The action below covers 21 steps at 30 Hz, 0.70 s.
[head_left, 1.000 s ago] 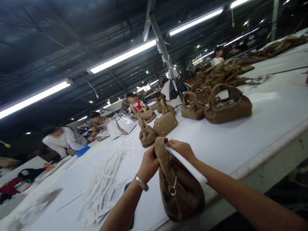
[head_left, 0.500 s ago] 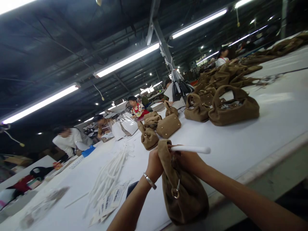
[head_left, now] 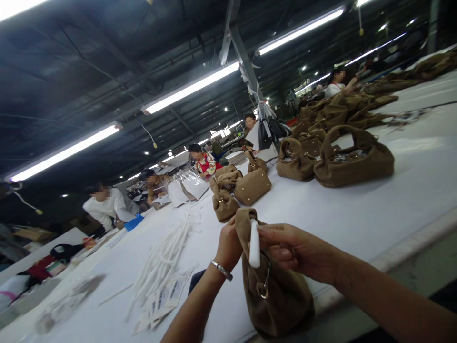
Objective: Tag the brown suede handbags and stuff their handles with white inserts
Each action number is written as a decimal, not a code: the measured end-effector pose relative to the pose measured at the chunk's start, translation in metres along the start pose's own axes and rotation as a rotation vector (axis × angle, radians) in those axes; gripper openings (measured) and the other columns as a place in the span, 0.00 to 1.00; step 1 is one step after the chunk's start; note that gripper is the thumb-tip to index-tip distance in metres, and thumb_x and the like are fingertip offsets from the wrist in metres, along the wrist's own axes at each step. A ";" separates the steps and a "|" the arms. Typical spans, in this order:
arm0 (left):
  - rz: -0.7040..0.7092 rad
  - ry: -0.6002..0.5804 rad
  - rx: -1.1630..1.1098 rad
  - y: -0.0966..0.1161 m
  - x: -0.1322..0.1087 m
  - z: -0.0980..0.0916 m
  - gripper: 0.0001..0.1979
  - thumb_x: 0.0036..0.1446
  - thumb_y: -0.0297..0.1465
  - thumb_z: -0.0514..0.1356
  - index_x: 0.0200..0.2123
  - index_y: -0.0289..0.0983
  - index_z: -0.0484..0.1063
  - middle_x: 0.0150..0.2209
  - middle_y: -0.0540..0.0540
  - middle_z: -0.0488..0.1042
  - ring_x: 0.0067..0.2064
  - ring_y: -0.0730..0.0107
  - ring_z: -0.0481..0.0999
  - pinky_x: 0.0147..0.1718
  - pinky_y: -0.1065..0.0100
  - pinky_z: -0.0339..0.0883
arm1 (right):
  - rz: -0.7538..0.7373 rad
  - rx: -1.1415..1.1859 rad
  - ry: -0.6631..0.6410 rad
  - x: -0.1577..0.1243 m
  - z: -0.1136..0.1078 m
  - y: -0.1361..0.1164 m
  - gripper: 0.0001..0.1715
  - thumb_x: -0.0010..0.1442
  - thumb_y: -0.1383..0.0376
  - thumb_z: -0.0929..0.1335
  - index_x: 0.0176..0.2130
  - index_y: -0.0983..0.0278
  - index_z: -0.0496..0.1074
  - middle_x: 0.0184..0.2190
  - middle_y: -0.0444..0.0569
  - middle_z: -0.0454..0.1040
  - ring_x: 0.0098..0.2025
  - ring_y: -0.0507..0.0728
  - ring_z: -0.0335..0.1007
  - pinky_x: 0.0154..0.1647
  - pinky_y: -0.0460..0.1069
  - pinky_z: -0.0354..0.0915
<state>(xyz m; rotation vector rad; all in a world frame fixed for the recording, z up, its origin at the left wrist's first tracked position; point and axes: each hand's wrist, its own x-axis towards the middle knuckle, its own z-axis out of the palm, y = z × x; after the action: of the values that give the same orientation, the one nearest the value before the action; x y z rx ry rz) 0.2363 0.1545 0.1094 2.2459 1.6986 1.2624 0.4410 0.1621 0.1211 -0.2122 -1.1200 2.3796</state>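
A small brown suede bag (head_left: 278,295) with a metal ring stands at the near edge of the white table (head_left: 357,209). Its strap (head_left: 244,221) rises from the top. My left hand (head_left: 228,245), with a bracelet at the wrist, is closed around that strap. A white foam tube (head_left: 254,243) sticks up from the strap, hanging almost upright. My right hand (head_left: 296,250) is right beside the tube, fingers curled with the tips against it.
A bundle of white tubes (head_left: 162,259) and printed tags (head_left: 160,300) lie left of the bag, beside a dark phone (head_left: 194,286). Several more brown bags (head_left: 353,157) sit farther along the table. People work at the far side (head_left: 107,205).
The white tube swung from lying across toward the right to standing nearly upright in the strap. My right hand shifted right and down beside it. My left hand kept hold of the strap.
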 end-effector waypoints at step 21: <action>-0.309 -0.199 -0.688 0.049 -0.040 -0.034 0.17 0.61 0.37 0.63 0.50 0.34 0.73 0.48 0.41 0.77 0.50 0.60 0.74 0.51 0.63 0.67 | -0.556 -1.018 0.259 0.027 -0.024 0.018 0.17 0.62 0.62 0.66 0.50 0.60 0.76 0.44 0.47 0.80 0.43 0.60 0.76 0.46 0.53 0.70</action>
<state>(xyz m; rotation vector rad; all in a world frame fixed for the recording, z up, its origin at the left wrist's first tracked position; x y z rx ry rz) 0.2509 0.0880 0.1334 1.5803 1.2203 1.2433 0.4194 0.1818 0.0942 -0.4522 -1.8553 1.1183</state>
